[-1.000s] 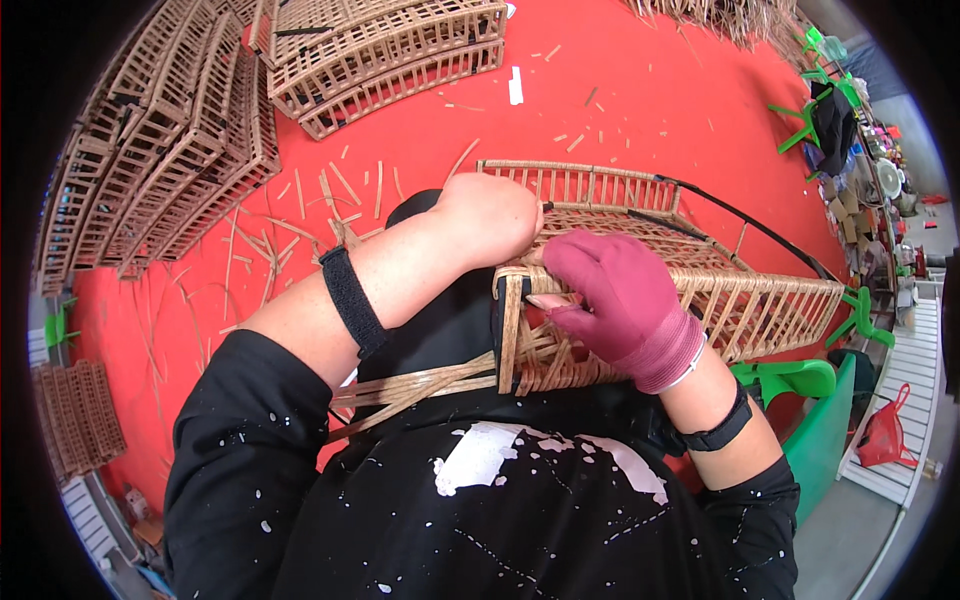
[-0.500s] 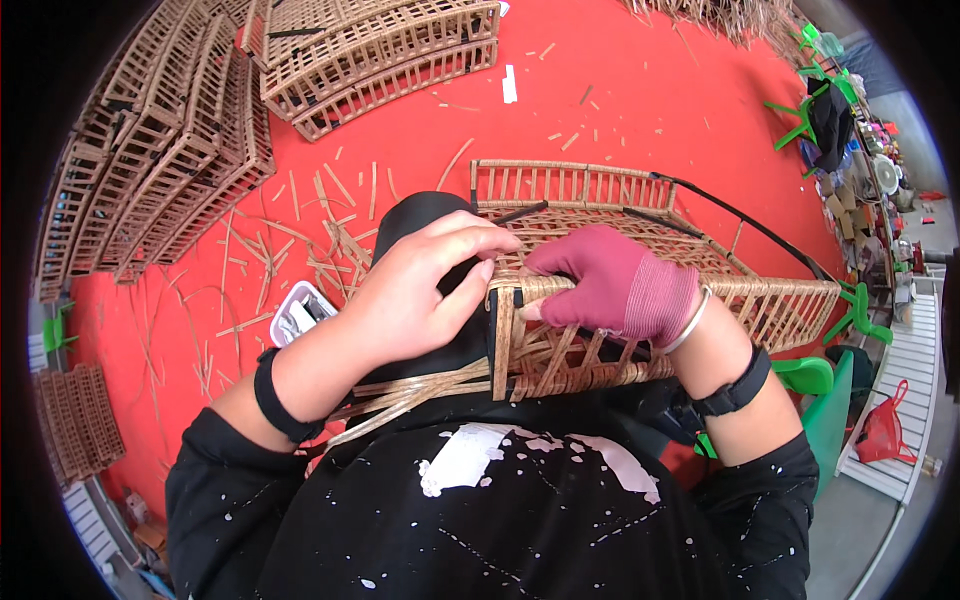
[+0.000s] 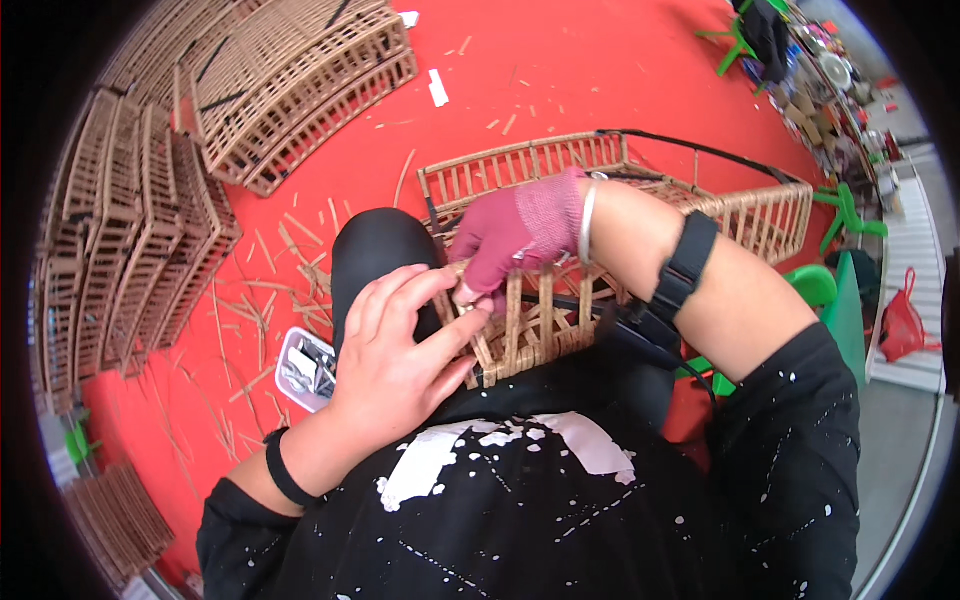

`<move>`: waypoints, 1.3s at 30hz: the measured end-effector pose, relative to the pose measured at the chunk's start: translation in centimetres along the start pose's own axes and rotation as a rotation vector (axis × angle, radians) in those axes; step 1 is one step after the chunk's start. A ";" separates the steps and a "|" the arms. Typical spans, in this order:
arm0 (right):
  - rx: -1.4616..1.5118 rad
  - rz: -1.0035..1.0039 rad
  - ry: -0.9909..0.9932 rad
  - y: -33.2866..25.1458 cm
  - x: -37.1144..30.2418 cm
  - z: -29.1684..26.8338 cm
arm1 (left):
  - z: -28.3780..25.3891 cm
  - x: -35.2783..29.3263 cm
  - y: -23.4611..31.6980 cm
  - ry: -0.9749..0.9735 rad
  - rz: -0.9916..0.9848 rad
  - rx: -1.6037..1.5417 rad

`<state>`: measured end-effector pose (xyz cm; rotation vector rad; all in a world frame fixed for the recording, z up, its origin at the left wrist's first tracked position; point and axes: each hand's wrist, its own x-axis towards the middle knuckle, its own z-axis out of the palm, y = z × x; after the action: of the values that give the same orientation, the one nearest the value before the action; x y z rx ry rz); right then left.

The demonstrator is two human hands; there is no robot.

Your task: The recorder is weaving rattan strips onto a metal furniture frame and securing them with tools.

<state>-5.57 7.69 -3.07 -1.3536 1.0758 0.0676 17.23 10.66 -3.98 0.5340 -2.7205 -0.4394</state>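
Note:
A tan woven rattan-style basket with black frame bars lies across my lap. My right hand, in a maroon glove with bare fingertips, is closed over the rim at the near left corner. Against the outside of that same corner rests my bare left hand. Its fingers are bent round the corner edge, and its thumb meets the right fingertips there. Part of the corner weave is hidden under both hands.
Stacks of similar woven baskets stand at the far left. Cut strips litter the red floor. A white plastic tub of small pieces sits left of my leg. Green stools and a red bag are at the right.
My view has turned, and the basket's near corner appears farther left. My right hand has turned over the corner; my left hand has come lower, against its outer side. Loose strips by the corner no longer show.

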 end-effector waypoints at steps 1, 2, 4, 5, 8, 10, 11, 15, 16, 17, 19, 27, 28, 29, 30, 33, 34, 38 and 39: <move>0.047 -0.045 -0.022 0.3 0.1 0.0 | 0.0 -0.1 0.1 0.018 0.012 0.012; 0.047 -0.032 -0.028 0.7 0.3 0.0 | 0.2 -0.1 0.2 0.022 0.036 0.005; 0.070 -0.070 -0.025 1.0 0.5 0.0 | 0.7 -0.2 0.2 0.106 0.071 0.044; 0.059 -0.067 -0.035 1.2 0.6 0.0 | 1.1 -0.2 0.2 0.163 0.075 0.043; 0.031 -0.070 -0.012 1.3 0.4 0.1 | 2.2 0.0 -0.2 0.201 0.156 0.057; 0.018 -0.075 -0.007 1.2 0.3 0.2 | 2.4 0.1 -0.6 0.220 0.178 0.024; 0.009 -0.068 -0.005 1.1 0.2 0.2 | 2.3 0.2 -0.8 0.218 0.207 -0.006; -0.066 -0.114 0.029 0.6 -0.3 0.4 | 1.1 0.5 -1.7 0.205 0.308 -0.044; -0.069 -0.105 0.044 0.5 -0.6 0.4 | 0.7 0.6 -1.7 0.206 0.309 -0.042; -0.073 -0.107 0.058 0.5 -0.9 0.5 | 0.4 0.8 -1.8 0.176 0.319 -0.071; -0.119 -0.129 0.146 0.4 -1.5 1.2 | 0.0 1.0 -1.7 0.143 0.330 -0.102; -0.658 -0.362 0.731 2.8 -3.2 5.1 | -0.2 3.0 -2.3 0.165 0.105 -0.455; -0.730 -0.376 0.786 2.9 -3.1 5.2 | 0.0 3.3 -2.7 0.202 0.039 -0.512; -0.779 -0.361 0.817 2.9 -2.9 5.1 | 0.3 3.7 -3.2 0.226 0.012 -0.535; -0.777 -0.364 0.815 2.9 -2.8 5.1 | 0.6 4.1 -3.6 0.264 -0.003 -0.542; -0.779 -0.359 0.825 2.7 -2.6 5.1 | 1.8 4.4 -4.2 0.258 -0.160 -0.617; -0.760 -0.367 0.843 2.6 -2.5 5.2 | 2.1 4.4 -4.4 0.244 -0.204 -0.650; -0.718 -0.318 0.872 2.4 -2.4 5.8 | 3.1 4.2 -4.8 0.213 -0.280 -0.675; -0.723 -0.300 0.852 2.3 -2.4 6.0 | 3.4 4.3 -4.9 0.239 -0.293 -0.667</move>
<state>-4.79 14.36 -4.14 -2.2924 1.6135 -0.4160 13.74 5.41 -7.64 0.7261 -2.0921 -1.2077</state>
